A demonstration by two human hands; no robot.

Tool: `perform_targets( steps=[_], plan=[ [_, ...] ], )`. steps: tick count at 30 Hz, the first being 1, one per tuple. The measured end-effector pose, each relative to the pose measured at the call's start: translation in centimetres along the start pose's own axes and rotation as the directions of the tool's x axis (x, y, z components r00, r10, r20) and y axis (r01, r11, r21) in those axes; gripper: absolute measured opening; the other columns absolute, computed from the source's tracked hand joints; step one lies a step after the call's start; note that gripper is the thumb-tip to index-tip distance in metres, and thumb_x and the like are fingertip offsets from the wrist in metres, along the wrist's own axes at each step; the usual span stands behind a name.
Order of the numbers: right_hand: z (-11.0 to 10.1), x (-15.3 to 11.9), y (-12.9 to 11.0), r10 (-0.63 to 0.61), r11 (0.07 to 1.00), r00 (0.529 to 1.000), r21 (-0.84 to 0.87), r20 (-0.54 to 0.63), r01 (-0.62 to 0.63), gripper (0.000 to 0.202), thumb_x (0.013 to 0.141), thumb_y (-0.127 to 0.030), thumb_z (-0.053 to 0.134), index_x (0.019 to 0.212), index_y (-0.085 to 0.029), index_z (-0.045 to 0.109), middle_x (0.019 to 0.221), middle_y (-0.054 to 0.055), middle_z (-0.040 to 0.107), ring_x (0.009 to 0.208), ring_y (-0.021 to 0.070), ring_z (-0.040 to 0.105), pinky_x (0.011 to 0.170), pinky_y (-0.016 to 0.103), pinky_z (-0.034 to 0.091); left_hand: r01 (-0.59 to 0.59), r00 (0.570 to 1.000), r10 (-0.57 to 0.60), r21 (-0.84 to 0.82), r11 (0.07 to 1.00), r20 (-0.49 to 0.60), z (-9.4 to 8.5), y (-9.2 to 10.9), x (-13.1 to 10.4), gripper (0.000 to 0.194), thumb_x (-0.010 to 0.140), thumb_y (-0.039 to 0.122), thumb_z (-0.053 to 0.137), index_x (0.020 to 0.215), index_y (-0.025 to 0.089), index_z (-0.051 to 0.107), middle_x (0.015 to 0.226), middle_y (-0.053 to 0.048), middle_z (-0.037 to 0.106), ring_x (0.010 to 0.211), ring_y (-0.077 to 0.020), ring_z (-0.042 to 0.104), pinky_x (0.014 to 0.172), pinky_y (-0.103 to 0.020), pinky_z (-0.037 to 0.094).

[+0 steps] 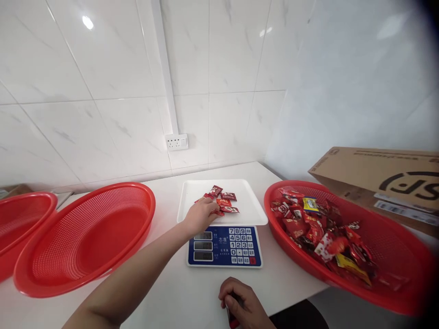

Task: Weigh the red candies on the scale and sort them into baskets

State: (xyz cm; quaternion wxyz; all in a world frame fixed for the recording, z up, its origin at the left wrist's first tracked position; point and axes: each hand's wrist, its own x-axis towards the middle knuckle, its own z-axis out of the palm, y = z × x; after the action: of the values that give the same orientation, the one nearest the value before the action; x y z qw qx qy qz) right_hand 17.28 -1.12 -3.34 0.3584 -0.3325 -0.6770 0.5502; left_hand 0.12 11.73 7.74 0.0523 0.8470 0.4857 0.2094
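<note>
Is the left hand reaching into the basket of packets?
No, the left hand is at the small red packets on the white tray, away from the basket.

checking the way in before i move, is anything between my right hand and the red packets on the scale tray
Yes, but it looks low: the scale's keypad panel and the tray's near rim lie between the right hand and the red packets. The left hand also covers their near left side.
</note>
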Motion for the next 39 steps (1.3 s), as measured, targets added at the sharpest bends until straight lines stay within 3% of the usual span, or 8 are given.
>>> perform_targets(
  steps=[8,14,18,22,27,30,35,39],
  plan=[
    [0.0,0.0,0.7,0.077,0.992,0.997,0.103,0.007,-0.077,0.044,0.080,-0.058,0.044,0.075,-0.015,0.054,0.073,0.003,0.051,0.051,0.0070,0.045,0.043,0.019,0.038,-0.097,0.994,0.100,-0.066,0.993,0.053,0.0,1.6,0.1,0.018,0.083,0.020,0.052,0.083,0.021,0.069,0.082,-0.004,0.064,0.079,-0.0195,0.054,0.071,-0.030,0.042],
    [0.2,-0.1,0.4,0.121,0.982,0.993,0.146,-0.007,-0.118,0.045,0.078,-0.060,0.046,0.077,-0.016,0.054,0.071,0.001,0.051,0.050,0.0068,0.045,0.045,0.020,0.040,-0.022,1.000,0.025,-0.166,0.986,0.019,-1.5,3.1,-0.2,0.022,0.087,0.025,0.046,0.076,0.019,0.063,0.076,-0.002,0.061,0.074,-0.0161,0.055,0.064,-0.025,0.043],
    [0.0,-0.2,0.5,0.146,0.947,0.989,0.291,-0.017,-0.134,0.049,0.074,-0.064,0.049,0.090,-0.018,0.052,0.077,0.002,0.053,0.061,0.0110,0.052,0.047,0.020,0.040,-0.040,0.990,0.076,-0.272,0.961,0.121,-2.5,4.8,-4.0,0.017,0.084,0.025,0.051,0.072,0.019,0.061,0.072,0.002,0.060,0.070,-0.0122,0.055,0.064,-0.021,0.042],
    [-0.2,-0.7,-0.2,0.089,0.930,0.996,0.356,0.014,-0.088,0.068,0.066,-0.069,0.054,0.115,-0.023,0.046,0.085,0.004,0.054,0.072,0.0157,0.055,0.057,0.026,0.043,-0.021,0.949,0.116,-0.307,0.951,0.293,-1.3,6.3,-9.3,0.014,0.083,0.021,0.053,0.072,0.020,0.062,0.075,0.001,0.062,0.077,-0.0136,0.055,0.067,-0.021,0.040],
    [-0.2,-0.7,-1.9,0.116,0.975,0.987,0.178,0.114,-0.135,0.057,0.080,-0.052,0.051,0.128,-0.023,0.043,0.089,0.005,0.060,0.079,0.0178,0.056,0.074,0.034,0.044,0.189,0.938,-0.063,-0.352,0.917,0.341,0.8,6.5,-12.7,0.013,0.081,0.022,0.056,0.070,0.022,0.063,0.078,0.003,0.062,0.077,-0.0117,0.056,0.067,-0.020,0.041],
    [-0.1,-0.5,-1.9,0.144,0.977,0.986,0.147,0.087,-0.156,0.050,0.083,-0.048,0.048,0.125,-0.022,0.048,0.086,0.005,0.061,0.078,0.0172,0.057,0.071,0.032,0.046,0.270,0.943,-0.177,-0.333,0.903,0.283,0.7,5.8,-12.4,0.009,0.078,0.025,0.060,0.070,0.021,0.062,0.075,0.002,0.061,0.074,-0.0128,0.056,0.063,-0.021,0.042],
    [0.1,-0.4,-0.3,0.258,0.948,0.966,0.196,-0.001,-0.253,0.048,0.079,-0.054,0.050,0.112,-0.019,0.055,0.080,0.005,0.060,0.072,0.0164,0.057,0.053,0.025,0.046,0.182,0.983,-0.181,-0.263,0.948,0.026,-1.7,3.0,-8.3,0.016,0.088,0.029,0.044,0.088,0.021,0.059,0.090,-0.002,0.063,0.086,-0.0161,0.056,0.075,-0.027,0.045],
    [0.0,-0.2,0.0,0.243,0.948,0.969,0.221,-0.033,-0.230,0.046,0.078,-0.054,0.052,0.105,-0.017,0.057,0.079,0.005,0.060,0.072,0.0160,0.056,0.052,0.024,0.045,0.079,0.996,-0.075,-0.094,0.992,0.054,-2.7,-0.2,-3.8,0.030,0.090,0.035,0.037,0.111,0.022,0.054,0.116,-0.006,0.057,0.114,-0.0215,0.045,0.095,-0.036,0.038]
  ],
)
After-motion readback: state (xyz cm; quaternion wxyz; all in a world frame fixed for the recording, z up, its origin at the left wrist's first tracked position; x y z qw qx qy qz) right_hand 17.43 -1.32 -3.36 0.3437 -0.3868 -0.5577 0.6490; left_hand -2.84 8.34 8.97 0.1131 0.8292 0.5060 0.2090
